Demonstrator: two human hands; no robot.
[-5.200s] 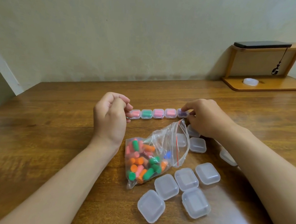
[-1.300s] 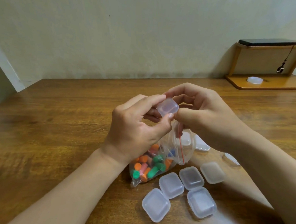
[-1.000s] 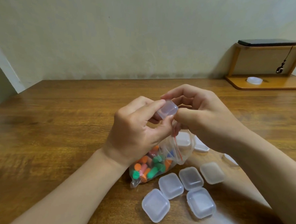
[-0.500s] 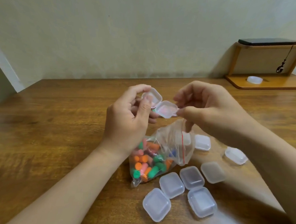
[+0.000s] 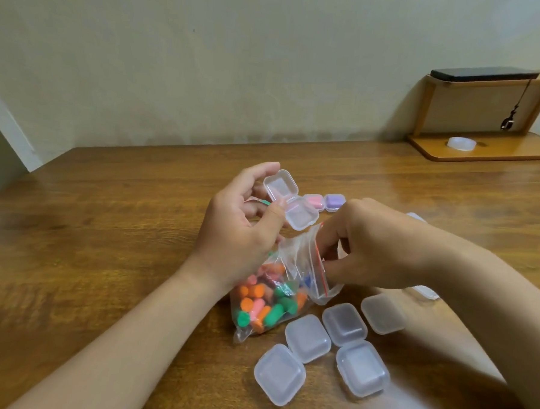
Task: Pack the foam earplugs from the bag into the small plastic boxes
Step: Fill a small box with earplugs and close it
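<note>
Since half a second earlier the right hand [image 5: 379, 250] had dropped from beside the open box [image 5: 290, 205] to the mouth of the bag [image 5: 293, 268], while the left hand [image 5: 239, 231] had kept that box aloft with its lid back. The step in hand looked to be fetching plugs [image 5: 263, 304] for this box. The next move would likely call for a light pinch, since foam squashes, and a clean draw through the slack mouth without dragging the bag, with the base held level to receive them. Toward the near edge of the table [image 5: 103, 258], right of centre, five closed boxes [image 5: 307, 337] lay clustered, some touching. They were frosted translucent plastic, square with rounded corners, seemingly empty. Just beyond, between the forearms, lay the bag of thin, clear, crinkled film with a red zip line at its mouth. Inside it the plugs were stubby matt cylinders in orange, green and pink, with a little blue. The right hand's fingers were curled with their tips inside the mouth and the thumb against the rim outside. Whether they had closed on a plug could not be told. Above the bag, the left hand pinched the open box near its hinge between thumb and curled fingers, and both halves looked empty. Farther back, two filled boxes [image 5: 334, 202], pink and purple, sat side by side. At the far right corner stood a glossy wooden shelf [image 5: 484, 153] with a dark phone [image 5: 485, 75] on top.
</note>
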